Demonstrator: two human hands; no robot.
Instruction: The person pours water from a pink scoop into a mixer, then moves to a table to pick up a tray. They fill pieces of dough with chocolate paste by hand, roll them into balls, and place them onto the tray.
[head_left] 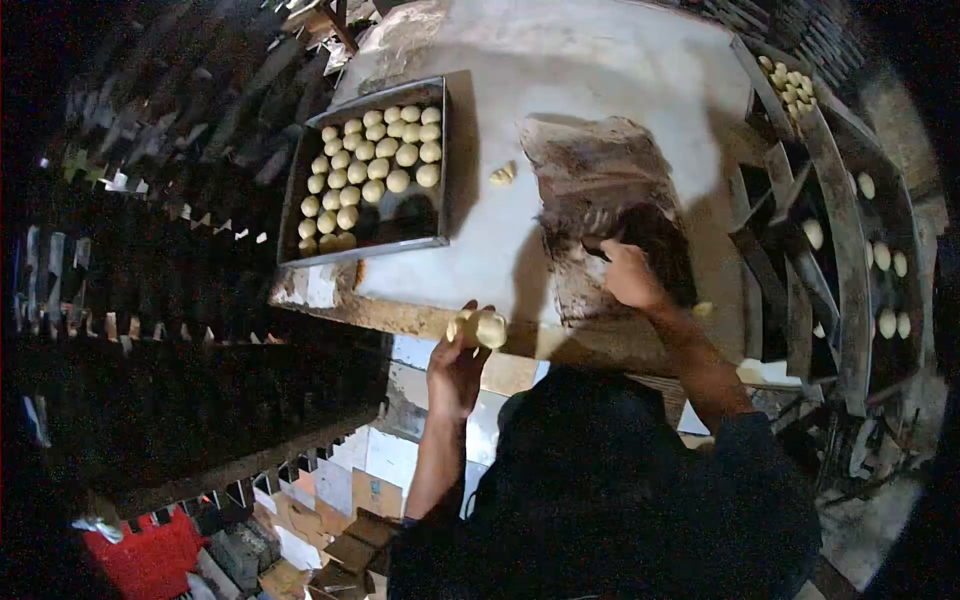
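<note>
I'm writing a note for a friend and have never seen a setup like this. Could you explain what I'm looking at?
There is no machine here: a person works with two bare hands. The single picture comes from a camera on their head, looking forward and down.

On the pale table stands a metal tray with many round, pale balls, apparently dough. Beside it lies a small pale scrap, then a wide brown smeared patch. More balls sit in metal trays at the right.

The left hand holds pale dough-like pieces near the table's edge. The right hand reaches onto the brown patch; whether it grips anything is too unclear to tell.
</note>
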